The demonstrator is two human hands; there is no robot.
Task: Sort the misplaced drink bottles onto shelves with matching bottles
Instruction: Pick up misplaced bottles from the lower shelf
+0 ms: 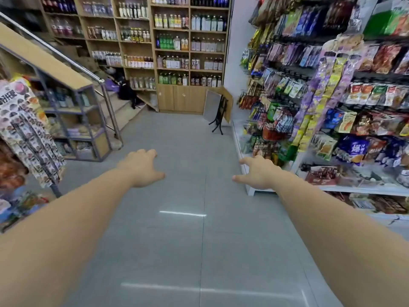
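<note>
Head view: left hand (pixel 141 168) and right hand (pixel 257 172) both out over the grey floor (pixel 199 251) mid-frame, fingers loosely spread, holding nothing; drink bottles (pixel 172 63) sit on wooden shelves (pixel 189 49) top centre, well apart from hands; snack racks (pixel 332 96) right.

Observed: two forearms, bare from the wrist down to the lower frame edge. The left hand (pixel 141 168) and right hand (pixel 257 172) are likewise bare, uncovered throughout
</note>
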